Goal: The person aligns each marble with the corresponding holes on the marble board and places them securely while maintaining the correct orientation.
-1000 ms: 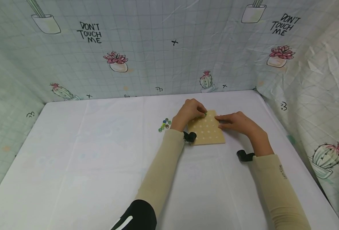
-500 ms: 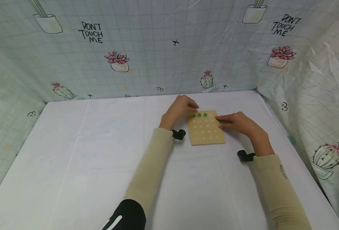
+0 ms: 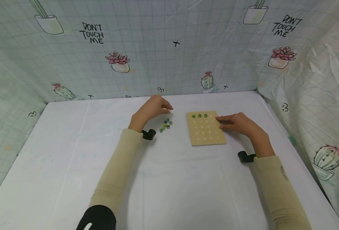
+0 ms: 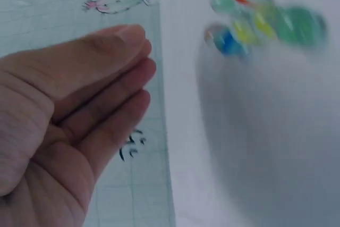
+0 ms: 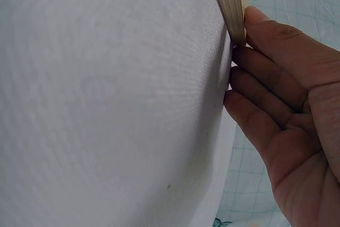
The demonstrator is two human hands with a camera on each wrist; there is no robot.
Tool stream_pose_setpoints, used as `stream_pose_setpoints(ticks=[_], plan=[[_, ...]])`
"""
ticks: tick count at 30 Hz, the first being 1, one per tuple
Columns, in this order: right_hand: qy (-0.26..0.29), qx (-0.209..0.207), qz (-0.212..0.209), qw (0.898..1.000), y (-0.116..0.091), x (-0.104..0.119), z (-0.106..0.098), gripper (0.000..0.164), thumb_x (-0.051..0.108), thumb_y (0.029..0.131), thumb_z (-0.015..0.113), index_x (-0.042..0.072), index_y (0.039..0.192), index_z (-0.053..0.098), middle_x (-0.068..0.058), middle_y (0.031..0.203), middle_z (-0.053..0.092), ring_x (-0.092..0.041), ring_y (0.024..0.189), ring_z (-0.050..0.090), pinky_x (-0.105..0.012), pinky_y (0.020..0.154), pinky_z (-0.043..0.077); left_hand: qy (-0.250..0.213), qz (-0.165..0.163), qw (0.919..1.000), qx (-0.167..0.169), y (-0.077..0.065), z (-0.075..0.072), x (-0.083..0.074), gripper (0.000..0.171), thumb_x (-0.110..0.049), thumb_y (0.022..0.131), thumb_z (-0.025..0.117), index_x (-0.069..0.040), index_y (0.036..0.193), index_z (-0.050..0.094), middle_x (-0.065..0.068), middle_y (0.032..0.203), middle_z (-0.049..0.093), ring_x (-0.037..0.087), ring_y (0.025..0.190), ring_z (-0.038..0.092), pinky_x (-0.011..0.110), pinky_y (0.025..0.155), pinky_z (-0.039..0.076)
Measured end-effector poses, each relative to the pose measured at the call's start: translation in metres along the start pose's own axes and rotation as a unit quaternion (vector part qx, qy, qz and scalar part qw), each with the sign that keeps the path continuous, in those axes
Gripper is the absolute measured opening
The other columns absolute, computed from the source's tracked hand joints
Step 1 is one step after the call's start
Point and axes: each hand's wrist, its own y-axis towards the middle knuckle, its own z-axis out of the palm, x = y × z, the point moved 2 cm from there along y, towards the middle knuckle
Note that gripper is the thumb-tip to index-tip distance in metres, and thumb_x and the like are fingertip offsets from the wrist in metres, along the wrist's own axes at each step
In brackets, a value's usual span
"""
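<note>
My left hand (image 3: pixel 153 108) hovers just above and left of a small cluster of glass marbles (image 3: pixel 168 126) on the white table. In the left wrist view the thumb and fingers lie close together, nothing visible between them; the marbles (image 4: pixel 300 25) there are blurred green, yellow, blue and red. A square wooden board (image 3: pixel 207 134) with rows of shallow dimples lies flat to the right. Three green marbles (image 3: pixel 199 116) sit along its far row. My right hand (image 3: pixel 239 124) holds the board's right edge, thumb on top and fingertips against the side, as the right wrist view shows.
A white cloth (image 3: pixel 100 159) covers the table. Patterned fabric curtains (image 3: pixel 146 48) with cactus drawings rise behind it and at both sides. Black wrist cameras (image 3: pixel 148 134) stick out from both sleeves.
My left hand has left the board's far row and moved left towards the loose marbles, uncovering the three green marbles. The right hand and the board have stayed in place.
</note>
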Motion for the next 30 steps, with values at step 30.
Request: stream_pose_setpoints(ticks=[30], plan=[[0.013, 0.001, 0.013, 1.000, 0.001, -0.002, 0.001, 0.050, 0.032, 0.099, 0.068, 0.015, 0.145, 0.057, -0.013, 0.147, 0.054, -0.041, 0.137, 0.048, -0.060, 0.112, 0.039, 0.075, 0.185, 0.9777, 0.066, -0.001, 0.020, 0.029, 0.021, -0.004, 0.097, 0.068, -0.008, 0.114, 0.079, 0.004, 0.115, 0.076, 0.019, 0.111, 0.070, 0.031, 0.098, 0.054]])
